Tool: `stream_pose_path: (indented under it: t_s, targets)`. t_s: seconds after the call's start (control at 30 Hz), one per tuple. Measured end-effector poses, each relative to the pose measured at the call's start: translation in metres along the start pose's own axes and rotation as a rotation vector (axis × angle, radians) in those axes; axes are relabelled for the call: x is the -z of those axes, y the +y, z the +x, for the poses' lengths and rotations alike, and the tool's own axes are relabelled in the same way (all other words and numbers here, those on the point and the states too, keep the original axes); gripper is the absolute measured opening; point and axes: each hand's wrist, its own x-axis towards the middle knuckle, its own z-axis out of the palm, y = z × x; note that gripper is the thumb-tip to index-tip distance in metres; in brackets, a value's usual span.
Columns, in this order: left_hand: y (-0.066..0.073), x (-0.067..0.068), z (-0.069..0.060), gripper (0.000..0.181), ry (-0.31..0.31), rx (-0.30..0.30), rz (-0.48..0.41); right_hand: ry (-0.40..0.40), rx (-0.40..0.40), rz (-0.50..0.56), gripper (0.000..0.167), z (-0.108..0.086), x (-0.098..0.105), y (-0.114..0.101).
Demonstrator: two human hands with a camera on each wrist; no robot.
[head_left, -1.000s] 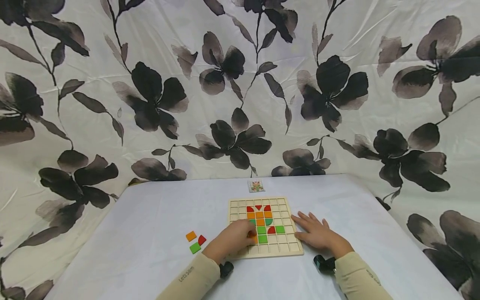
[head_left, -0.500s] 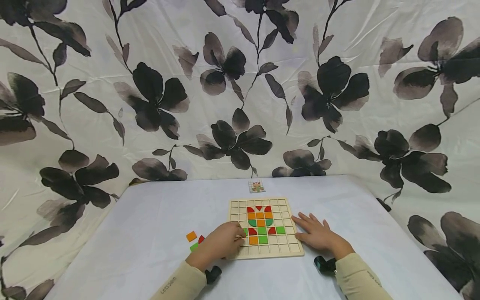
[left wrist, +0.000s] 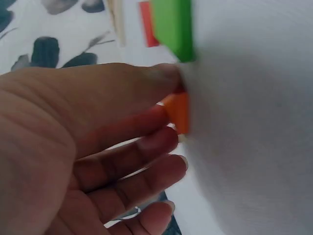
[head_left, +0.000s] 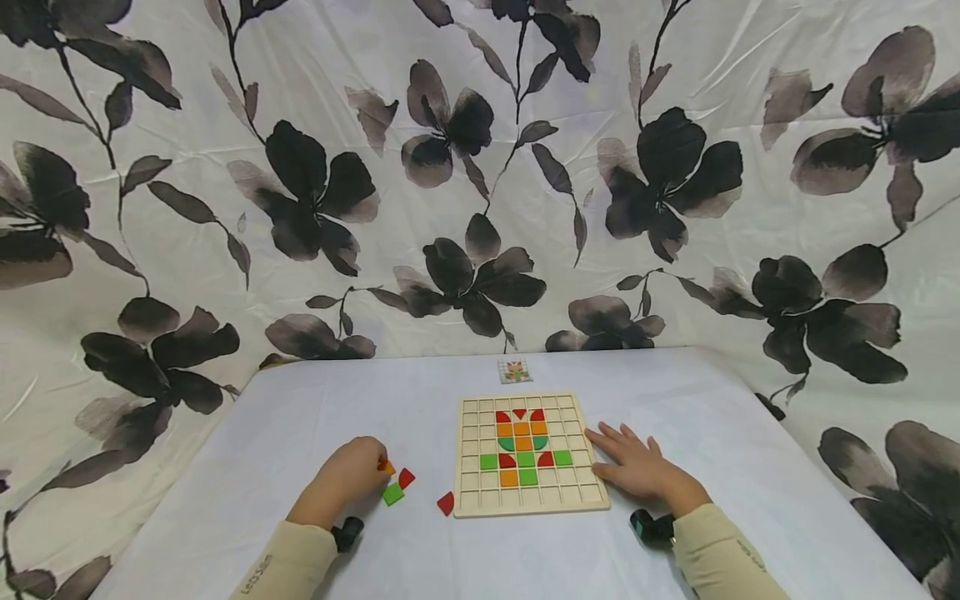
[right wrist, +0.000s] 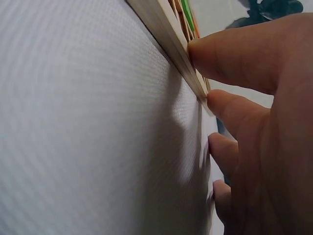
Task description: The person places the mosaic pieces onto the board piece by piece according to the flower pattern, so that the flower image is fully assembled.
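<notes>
At the left of the board, my left hand pinches an orange square tile between thumb and forefinger, the tile still down at the table. In the left wrist view the orange tile shows past the thumb tip, the other fingers loosely bent. A green square tile and a red quarter-round tile lie close by. My right hand, fingers spread, touches the right edge of the wooden grid board. Red, orange and green tiles form a pattern on it. In the right wrist view, fingertips meet the board's side.
Another red quarter-round tile lies against the board's lower left corner. A small pattern card lies behind the board on the white-covered table. A floral cloth hangs beyond the table.
My left hand has left the board, where a green tile now sits at the left end of its row, and moved left to the loose tiles. The right hand stays at the board's edge.
</notes>
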Motion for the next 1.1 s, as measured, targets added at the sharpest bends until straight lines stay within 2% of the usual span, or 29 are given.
stream_pose_path:
  t_s: [0.13, 0.23, 0.33, 0.5, 0.63, 0.77, 0.87, 0.97, 1.1]
  targets:
    - [-0.001, -0.003, 0.006, 0.01, -0.02, 0.008, -0.043, 0.003, -0.002, -0.001, 0.061, 0.0, -0.001, 0.001]
    - [0.011, -0.005, 0.013, 0.01, -0.013, 0.012, -0.072, 0.003, 0.0, 0.001, 0.061, 0.001, -0.001, 0.002]
    - [0.038, -0.007, 0.02, 0.013, -0.001, -0.025, -0.095, 0.005, -0.005, 0.005, 0.061, 0.0, -0.003, 0.004]
    - [0.095, -0.02, 0.03, 0.018, 0.012, -0.176, -0.122, 0.016, -0.007, 0.006, 0.061, 0.0, -0.003, 0.004]
    - [0.137, -0.031, 0.034, 0.021, 0.013, -0.291, -0.082, 0.013, 0.002, 0.006, 0.061, 0.001, -0.002, 0.002]
    - [0.166, -0.041, 0.038, 0.021, 0.037, -0.399, -0.025, 0.005, -0.001, 0.003, 0.061, 0.002, -0.001, 0.001]
    - [0.179, -0.049, 0.04, 0.019, 0.052, -0.436, -0.025, 0.003, 0.0, -0.001, 0.061, 0.003, -0.001, 0.002]
    - [0.186, -0.055, 0.041, 0.017, 0.061, -0.456, -0.016, 0.002, 0.003, -0.004, 0.06, 0.003, -0.002, 0.004]
    - [0.189, -0.059, 0.04, 0.016, 0.027, -0.457, -0.029, 0.0, 0.004, -0.005, 0.06, 0.002, -0.002, 0.005]
